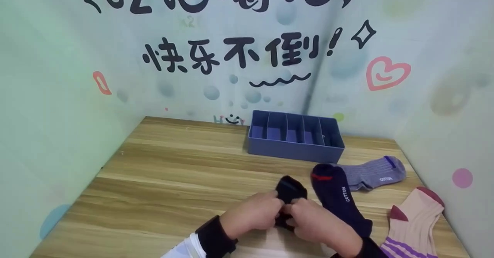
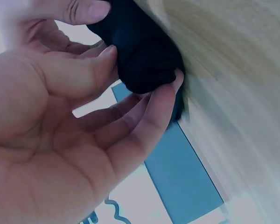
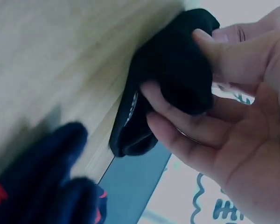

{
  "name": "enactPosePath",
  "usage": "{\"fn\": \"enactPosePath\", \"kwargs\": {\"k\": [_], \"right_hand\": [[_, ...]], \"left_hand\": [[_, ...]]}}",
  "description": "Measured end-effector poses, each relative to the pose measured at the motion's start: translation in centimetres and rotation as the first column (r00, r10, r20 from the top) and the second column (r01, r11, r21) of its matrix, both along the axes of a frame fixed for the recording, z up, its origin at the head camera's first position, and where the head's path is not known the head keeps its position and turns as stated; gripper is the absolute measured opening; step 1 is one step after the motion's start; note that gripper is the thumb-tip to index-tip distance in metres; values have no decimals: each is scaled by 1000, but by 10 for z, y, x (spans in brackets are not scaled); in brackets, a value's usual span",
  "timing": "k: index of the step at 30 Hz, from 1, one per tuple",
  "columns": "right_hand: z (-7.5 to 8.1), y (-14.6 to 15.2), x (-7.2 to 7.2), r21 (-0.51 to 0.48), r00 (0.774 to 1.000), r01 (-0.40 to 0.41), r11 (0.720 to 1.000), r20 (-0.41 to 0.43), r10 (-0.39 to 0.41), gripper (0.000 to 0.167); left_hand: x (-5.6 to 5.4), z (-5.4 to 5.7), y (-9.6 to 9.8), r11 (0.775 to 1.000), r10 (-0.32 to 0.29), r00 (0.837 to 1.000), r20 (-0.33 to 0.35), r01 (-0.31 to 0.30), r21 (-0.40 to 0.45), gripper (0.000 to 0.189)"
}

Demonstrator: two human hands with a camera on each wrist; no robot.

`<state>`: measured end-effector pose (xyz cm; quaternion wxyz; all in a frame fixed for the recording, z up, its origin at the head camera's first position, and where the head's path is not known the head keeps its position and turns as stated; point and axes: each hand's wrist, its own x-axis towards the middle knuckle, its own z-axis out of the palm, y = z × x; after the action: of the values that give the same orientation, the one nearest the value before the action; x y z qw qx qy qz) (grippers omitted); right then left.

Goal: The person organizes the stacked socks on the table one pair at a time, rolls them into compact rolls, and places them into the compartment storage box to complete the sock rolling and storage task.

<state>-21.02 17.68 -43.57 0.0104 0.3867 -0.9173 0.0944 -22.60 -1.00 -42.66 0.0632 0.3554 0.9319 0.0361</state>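
Since the black sock [image 1: 290,188] looks light, soft and limp, it should fold readily and is best held by its doubled layers, where the left hand [image 1: 257,212] and right hand [image 1: 314,218] pinch it. It sits nearer the right edge of the worktop [image 1: 173,173] than the left, though lifted or not I cannot tell; the hands hide its middle, and the worktop's front edge is cut off.

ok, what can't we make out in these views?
Head: middle of black sock, covered by left grip and right grip.
Head: left end of gray sock, under navy sock.
Head: cuff end of beige sock, cut off by bottom edge.
Right wrist: white lettering, too small and blurred.
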Motion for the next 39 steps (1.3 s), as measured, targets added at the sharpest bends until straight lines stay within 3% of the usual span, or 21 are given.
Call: {"fn": "enactPosePath", "kwargs": {"k": [2, 4, 8, 12, 16, 20, 25, 31, 39], "right_hand": [[1, 2, -1, -67, 997, 40, 997, 75, -35, 12], [1, 2, 0, -100, 991, 100, 990, 94, -91, 16], [0, -2, 6, -82, 980, 201, 976, 11, -201, 22], [0, -6, 9, -38, 964, 248, 968, -90, -251, 30], [1, -9, 14, 26, 951, 228, 973, -220, -217, 24], [4, -11, 23, 111, 952, 188, 976, -265, -153, 13], [6, -12, 26, 166, 964, 155, 974, -241, -112, 13], [3, -6, 17, 102, 984, 94, 990, -163, -76, 17], [4, 3, 10, 89, 997, 52, 995, -63, -46, 19]], "left_hand": [[1, 1, -1, 1000, -7, 999, 37, 7, -10, 12], [2, 2, -2, 999, -22, 998, 51, 23, -29, 23], [5, 2, -2, 996, -54, 999, -5, 54, -68, 30], [5, 1, -1, 995, -79, 993, -88, 72, -73, 27], [8, 0, 0, 997, -63, 992, -107, 57, -60, 28], [13, -2, 3, 996, -39, 987, -157, 27, -82, 24], [15, -2, 6, 996, -12, 982, -187, -4, -89, 21], [14, -3, 6, 998, -9, 988, -151, -1, -67, 10], [18, 1, 8, 998, -31, 990, -141, 23, -56, 14]]}}
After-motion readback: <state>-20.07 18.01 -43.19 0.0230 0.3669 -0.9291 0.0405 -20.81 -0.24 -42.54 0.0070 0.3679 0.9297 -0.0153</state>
